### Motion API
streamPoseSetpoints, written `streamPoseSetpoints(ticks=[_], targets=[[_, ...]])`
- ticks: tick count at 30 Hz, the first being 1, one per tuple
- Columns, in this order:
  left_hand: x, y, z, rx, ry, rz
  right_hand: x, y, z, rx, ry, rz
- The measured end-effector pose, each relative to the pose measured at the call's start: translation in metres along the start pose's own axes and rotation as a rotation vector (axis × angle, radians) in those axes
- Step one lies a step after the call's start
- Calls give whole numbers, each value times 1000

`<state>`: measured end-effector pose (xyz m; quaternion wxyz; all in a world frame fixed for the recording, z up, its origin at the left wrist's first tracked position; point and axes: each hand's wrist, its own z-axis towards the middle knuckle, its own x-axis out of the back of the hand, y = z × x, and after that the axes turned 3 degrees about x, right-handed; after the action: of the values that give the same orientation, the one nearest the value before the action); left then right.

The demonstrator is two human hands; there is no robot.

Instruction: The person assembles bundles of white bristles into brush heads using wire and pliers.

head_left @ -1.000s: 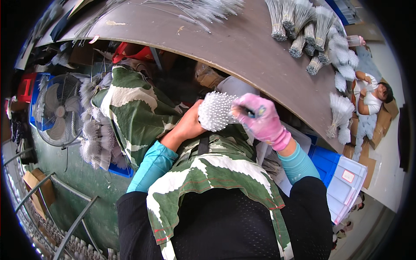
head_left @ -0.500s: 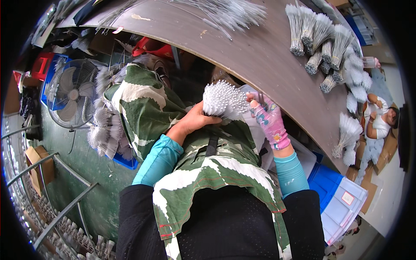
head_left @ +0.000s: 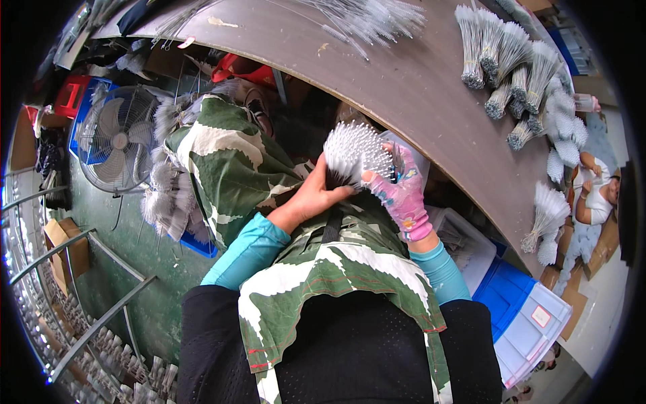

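Observation:
A thick bundle of thin white-bristled wire brushes (head_left: pixel 353 153) is held above my lap, its many pale tips facing up and toward the right. My left hand (head_left: pixel 315 196), bare, wraps the bundle's left and lower side with the thumb across the near side. On the right side of the bundle, my right hand (head_left: pixel 402 198) wears a pink flowered glove with bare fingertips. Its thumb and fingers close about the bundle's edge. Something small and dark shows between them, too unclear to name. The lower wire ends are hidden by my hands and the camouflage apron (head_left: pixel 356 252).
A brown table (head_left: pixel 431 101) curves ahead, bearing loose brushes (head_left: pixel 370 17), tied bundles (head_left: pixel 501 54) and another bundle (head_left: pixel 546 209). On the left stand a fan (head_left: pixel 118 141) and a metal rack (head_left: pixel 101 323). A blue-and-clear bin (head_left: pixel 518 303) is at right; beyond sits another person (head_left: pixel 592 192).
My right hand has moved left and closed in on the bundle's right side, where it was apart before. The bundle has shifted slightly right with my left hand. The view has turned a little.

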<state>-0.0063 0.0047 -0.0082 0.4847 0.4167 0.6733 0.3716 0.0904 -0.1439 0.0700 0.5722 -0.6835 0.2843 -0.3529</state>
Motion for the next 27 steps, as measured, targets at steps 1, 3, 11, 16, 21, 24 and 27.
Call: streamPoseSetpoints(ticks=[1, 3, 11, 16, 21, 24, 27], targets=[[-4, -1, -4, -164, -2, 250, -3, -2, -3, -41, 42, 27], [-12, 7, -8, -177, 54, 505, -17, -5, -12, -26, 58, 27], [-9, 7, -1, -63, 126, 452, -32, -11, -39, -36, -91, 130], [-2, -5, 1, -72, 53, 272, -24, -19, -42, -20, -111, -3], [2, -8, 2, -170, 22, 449, -8, -24, -40, -45, -44, 106], [2, -21, 3, -363, 23, 542, 10, -35, -33, -63, -43, 33], [5, -26, 4, -303, -53, 473, 17, -35, -32, -130, -102, 39]])
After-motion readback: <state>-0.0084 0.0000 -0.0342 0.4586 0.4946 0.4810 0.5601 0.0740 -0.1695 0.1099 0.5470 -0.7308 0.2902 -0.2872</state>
